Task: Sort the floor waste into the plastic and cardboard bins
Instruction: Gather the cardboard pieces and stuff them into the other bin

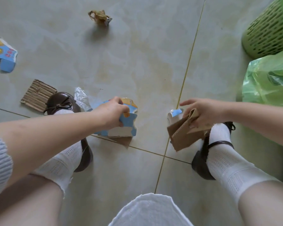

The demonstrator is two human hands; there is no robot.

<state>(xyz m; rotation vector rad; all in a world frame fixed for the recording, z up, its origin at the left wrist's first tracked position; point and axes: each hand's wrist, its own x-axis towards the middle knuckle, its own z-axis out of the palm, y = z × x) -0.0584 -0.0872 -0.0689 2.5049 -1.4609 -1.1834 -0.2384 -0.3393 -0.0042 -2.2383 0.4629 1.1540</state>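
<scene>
Cardboard filled both your hands: your left hand (pixel 113 111) pinched a torn blue carton piece (pixel 127 123) near the floor, your right hand (pixel 201 114) clamped brown cardboard scraps (pixel 182 134), forefinger loose, likely gathering one load for the green basket (pixel 266 30) far right.

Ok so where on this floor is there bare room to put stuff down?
Bare tile lies between the crumpled wrapper and the green basket, and between both feet nearest you. Crowded: around the left hand, with the blue carton piece, clear plastic and corrugated cardboard.
</scene>
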